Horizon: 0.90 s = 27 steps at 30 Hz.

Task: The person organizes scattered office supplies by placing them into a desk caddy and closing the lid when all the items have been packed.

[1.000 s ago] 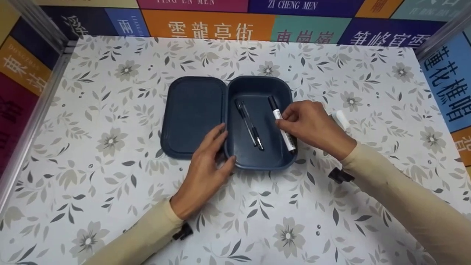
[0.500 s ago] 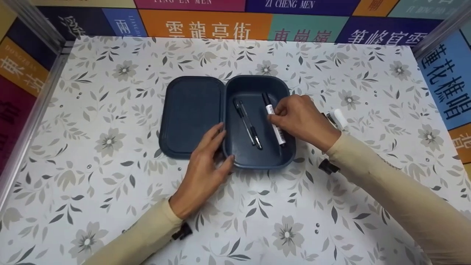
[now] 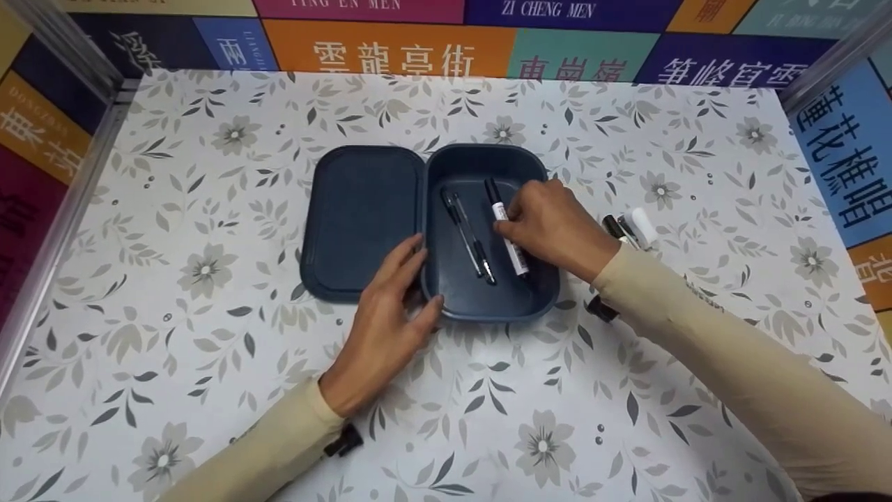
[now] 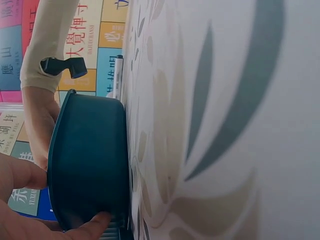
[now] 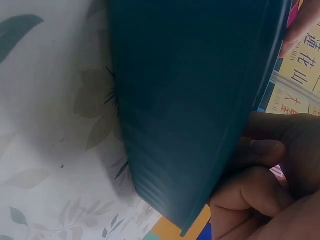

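One slim cylindrical marker (image 3: 512, 247) — round-cornered box (image 3: 474, 305)

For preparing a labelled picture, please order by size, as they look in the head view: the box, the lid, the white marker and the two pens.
1. Box, whose higher rim may enlarge it
2. Lid
3. White marker, thicker than either pen
4. Two pens, too alike to rank

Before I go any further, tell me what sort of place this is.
Probably a small tabletop booth, perhaps for staged recording: a flower-and-leaf-patterned tabletop, upright colourful panels printed with large characters behind and beside it, and a grey rail along its left edge.
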{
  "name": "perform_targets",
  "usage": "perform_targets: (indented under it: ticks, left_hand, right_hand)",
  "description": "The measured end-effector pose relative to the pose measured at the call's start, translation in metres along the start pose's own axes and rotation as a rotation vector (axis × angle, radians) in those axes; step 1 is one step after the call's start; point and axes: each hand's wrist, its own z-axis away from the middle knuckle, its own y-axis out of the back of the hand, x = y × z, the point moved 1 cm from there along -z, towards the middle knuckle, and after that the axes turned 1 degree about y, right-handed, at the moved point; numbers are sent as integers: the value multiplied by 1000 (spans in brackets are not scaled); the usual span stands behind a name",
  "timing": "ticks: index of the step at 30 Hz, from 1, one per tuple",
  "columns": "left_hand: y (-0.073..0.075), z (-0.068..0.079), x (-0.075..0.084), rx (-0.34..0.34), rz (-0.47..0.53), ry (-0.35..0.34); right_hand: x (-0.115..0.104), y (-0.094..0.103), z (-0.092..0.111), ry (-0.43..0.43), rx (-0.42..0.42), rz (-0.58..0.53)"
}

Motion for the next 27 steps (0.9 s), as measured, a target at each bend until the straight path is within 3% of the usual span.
perform_targets:
  ticks: [6,17,27]
  left_hand:
    - [1,1,-1,-6,13,7]
    - [1,0,-2,3,-6,2]
    - [0,-1,-2,3,-25,-1]
  right_hand:
    - [-5,-5,-8,24,-39,34]
    - [-11,-15,-19,-33,-136,85]
    - [-10,-14,-18,50,-76,69]
